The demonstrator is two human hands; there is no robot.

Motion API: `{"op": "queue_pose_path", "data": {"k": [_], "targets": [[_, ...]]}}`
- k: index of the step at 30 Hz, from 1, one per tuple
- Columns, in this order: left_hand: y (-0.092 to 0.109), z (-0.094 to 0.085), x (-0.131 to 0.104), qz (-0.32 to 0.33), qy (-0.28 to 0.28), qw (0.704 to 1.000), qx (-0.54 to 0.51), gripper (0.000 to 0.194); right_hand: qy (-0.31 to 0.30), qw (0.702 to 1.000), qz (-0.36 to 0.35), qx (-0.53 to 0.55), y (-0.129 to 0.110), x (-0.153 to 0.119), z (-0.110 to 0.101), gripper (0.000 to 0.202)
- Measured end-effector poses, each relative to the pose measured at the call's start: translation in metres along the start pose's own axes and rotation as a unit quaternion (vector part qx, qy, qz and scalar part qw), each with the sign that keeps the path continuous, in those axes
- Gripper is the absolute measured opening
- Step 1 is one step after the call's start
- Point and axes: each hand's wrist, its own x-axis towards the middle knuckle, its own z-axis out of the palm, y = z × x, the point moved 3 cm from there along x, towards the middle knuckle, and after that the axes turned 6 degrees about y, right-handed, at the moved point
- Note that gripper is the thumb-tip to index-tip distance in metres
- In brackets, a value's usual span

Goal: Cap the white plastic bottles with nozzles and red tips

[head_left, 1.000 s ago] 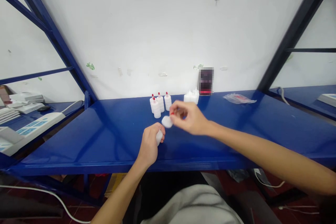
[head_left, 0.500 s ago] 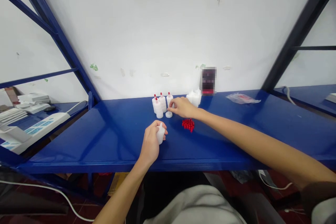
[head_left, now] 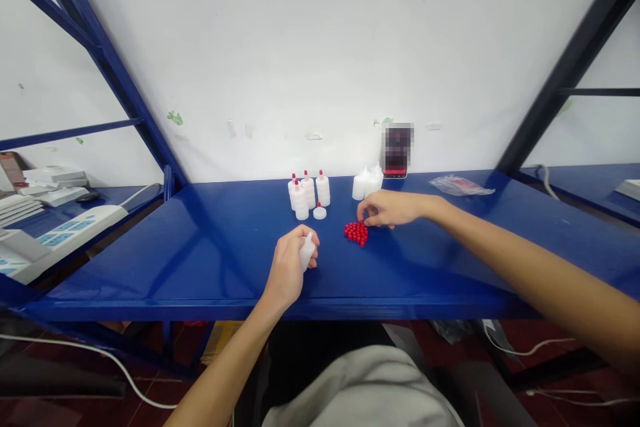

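Observation:
My left hand [head_left: 289, 263] is closed around a white squeeze bottle [head_left: 307, 253], its bare nozzle pointing up. My right hand [head_left: 387, 208] reaches down to the far right edge of a pile of small red caps [head_left: 356, 233], thumb and fingertips bent together. Whether a cap is between them is hidden. Beyond my left hand, several white bottles with red tips [head_left: 301, 203] stand upright in a group. In front of them lies a low round white lid with a red tip [head_left: 319, 213]. Several white bottles without red tips [head_left: 367, 183] stand behind my right hand.
A phone-like device [head_left: 397, 150], partly blurred, leans on the wall. A clear plastic bag [head_left: 461, 185] lies at the back right of the blue table [head_left: 200, 253]. Blue frame posts rise at both sides. White boxes and a power strip [head_left: 75, 237] are at the left.
My right hand has moved from the round white lid rightward to the red caps. The lid's red tip now shows. My left hand still holds its bottle, now tilted slightly more.

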Motion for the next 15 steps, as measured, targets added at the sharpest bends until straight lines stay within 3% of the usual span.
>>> {"op": "queue_pose_path", "data": {"k": [3,6,9,12,15], "targets": [[0.000,0.000,0.000,0.002,-0.001,1.000,0.006,0.023,0.018,1.000,-0.017,-0.001,0.000,0.003,0.001,0.024],[0.000,-0.001,-0.001,0.009,0.002,1.000,0.018,0.031,0.103,0.993,-0.055,-0.019,-0.012,0.005,-0.001,0.019],[0.002,-0.001,-0.002,0.031,-0.006,0.999,0.026,0.040,0.202,0.971,-0.119,0.042,-0.043,-0.001,0.001,0.015],[0.004,-0.001,-0.003,0.055,-0.025,0.998,0.027,0.042,0.216,0.945,-0.201,0.141,-0.081,-0.010,0.012,0.011],[0.005,0.001,-0.003,0.069,-0.036,0.996,0.045,0.043,0.245,0.930,-0.235,0.143,-0.101,-0.013,0.022,0.008]]}}
